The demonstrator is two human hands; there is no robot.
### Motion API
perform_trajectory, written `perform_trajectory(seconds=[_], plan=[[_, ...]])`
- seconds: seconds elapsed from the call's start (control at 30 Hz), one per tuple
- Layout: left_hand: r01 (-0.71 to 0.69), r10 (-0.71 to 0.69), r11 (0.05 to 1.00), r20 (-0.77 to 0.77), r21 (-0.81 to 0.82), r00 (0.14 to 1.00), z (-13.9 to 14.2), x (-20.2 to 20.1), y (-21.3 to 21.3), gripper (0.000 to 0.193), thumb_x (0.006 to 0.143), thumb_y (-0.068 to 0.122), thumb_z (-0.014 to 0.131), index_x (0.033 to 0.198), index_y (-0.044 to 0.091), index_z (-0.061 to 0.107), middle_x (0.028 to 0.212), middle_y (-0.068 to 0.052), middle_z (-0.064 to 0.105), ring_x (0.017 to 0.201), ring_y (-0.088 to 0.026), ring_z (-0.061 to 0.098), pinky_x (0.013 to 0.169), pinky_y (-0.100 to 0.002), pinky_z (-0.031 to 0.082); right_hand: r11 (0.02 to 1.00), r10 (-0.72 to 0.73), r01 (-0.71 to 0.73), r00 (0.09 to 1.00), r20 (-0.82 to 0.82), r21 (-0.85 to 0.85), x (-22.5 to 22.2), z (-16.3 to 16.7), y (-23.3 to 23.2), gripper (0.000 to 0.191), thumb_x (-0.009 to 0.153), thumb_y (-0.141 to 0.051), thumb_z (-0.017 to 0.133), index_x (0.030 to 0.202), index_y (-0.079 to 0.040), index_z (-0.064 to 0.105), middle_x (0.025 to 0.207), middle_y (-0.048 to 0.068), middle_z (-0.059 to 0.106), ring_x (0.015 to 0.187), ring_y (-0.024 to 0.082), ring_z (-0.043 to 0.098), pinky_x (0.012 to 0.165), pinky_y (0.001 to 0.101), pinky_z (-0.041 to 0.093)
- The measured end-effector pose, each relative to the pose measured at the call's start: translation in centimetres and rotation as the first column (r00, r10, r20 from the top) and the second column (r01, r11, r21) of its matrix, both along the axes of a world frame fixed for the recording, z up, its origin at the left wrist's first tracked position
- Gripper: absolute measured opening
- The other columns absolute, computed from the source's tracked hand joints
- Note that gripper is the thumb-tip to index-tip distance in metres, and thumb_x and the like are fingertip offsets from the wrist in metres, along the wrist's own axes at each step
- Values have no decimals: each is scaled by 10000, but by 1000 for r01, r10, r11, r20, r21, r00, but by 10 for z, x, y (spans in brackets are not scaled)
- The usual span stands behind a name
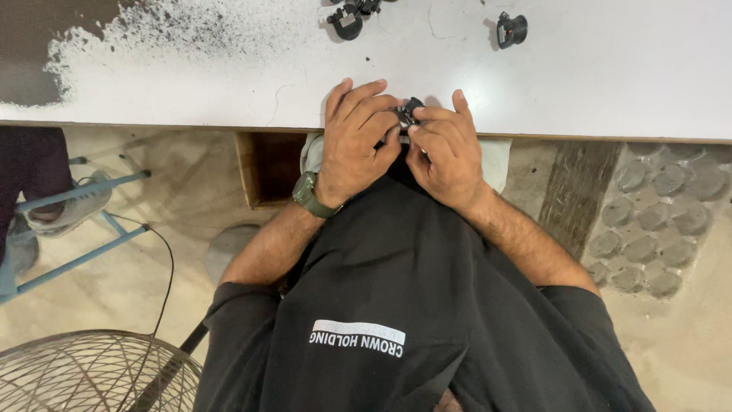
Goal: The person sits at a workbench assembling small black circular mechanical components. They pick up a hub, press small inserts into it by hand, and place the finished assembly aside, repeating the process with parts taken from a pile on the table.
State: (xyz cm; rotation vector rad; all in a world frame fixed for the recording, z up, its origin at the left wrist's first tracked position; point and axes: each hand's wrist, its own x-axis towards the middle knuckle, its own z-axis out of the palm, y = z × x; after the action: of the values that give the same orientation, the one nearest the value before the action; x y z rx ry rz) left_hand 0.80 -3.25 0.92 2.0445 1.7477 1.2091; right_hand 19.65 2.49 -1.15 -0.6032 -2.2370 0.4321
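Both my hands meet at the near edge of a white worktable (pixel 595 69). My left hand (pixel 354 137), with a green watch on its wrist, and my right hand (pixel 446 152) pinch one small black part (pixel 409 112) between their fingertips. Most of that part is hidden by my fingers. More small black parts lie farther back on the table: a cluster (pixel 349 17) at the top middle and a single one (pixel 511 29) to its right.
Black specks and worn paint mark the table's far left. Below the edge are a brown box (pixel 267 164), a wire fan guard (pixel 91 370), a blue metal frame (pixel 76 221) with another person's shoe (pixel 72 206), and grey round discs (pixel 656 221) at right.
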Motion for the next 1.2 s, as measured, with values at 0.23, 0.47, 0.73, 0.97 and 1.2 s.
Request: perform_trajectory(seconds=[0.23,0.47,0.73,0.97,1.2], plan=[[-11,11,1000,78,1,997,13,-9,-1,334,856,83,770,1140,43,598,1208,-81,631,1225,-283,600,1172,-542,377,997,-79,79,996,41,-2,16,17,6,311,874,60,766,1150,-71,710,1036,108,570,1202,333,629,1276,628,196],[10,-6,998,58,-64,998,25,-13,7,216,886,51,811,1062,87,691,1283,-85,610,1197,-300,595,1061,-451,452,991,-117,126,981,154,-51,6,19,17,394,896,-185,904,1225,-64,723,1115,97,564,1290,335,539,1276,657,116],[66,-45,993,-214,93,976,18,-17,10,198,825,55,799,984,65,683,1329,-126,577,1324,-339,541,1087,-505,451,990,-122,130,982,147,-50,5,14,20,350,883,-191,908,1148,-63,719,1095,86,577,1261,321,552,1271,673,139],[167,-84,971,-410,169,908,24,-14,10,159,888,102,792,988,58,676,1320,-130,598,1293,-325,555,1073,-509,468,997,-56,64,981,186,-34,5,18,22,380,885,-189,904,1167,-47,694,1150,107,576,1283,326,533,1280,676,143],[-1,54,959,178,-284,983,39,-10,14,115,889,40,750,962,61,663,939,-80,662,796,-254,634,689,-376,511,1000,-15,20,979,203,-19,6,22,24,367,901,-193,911,1150,-55,679,1130,97,558,1288,314,520,1274,690,127]])
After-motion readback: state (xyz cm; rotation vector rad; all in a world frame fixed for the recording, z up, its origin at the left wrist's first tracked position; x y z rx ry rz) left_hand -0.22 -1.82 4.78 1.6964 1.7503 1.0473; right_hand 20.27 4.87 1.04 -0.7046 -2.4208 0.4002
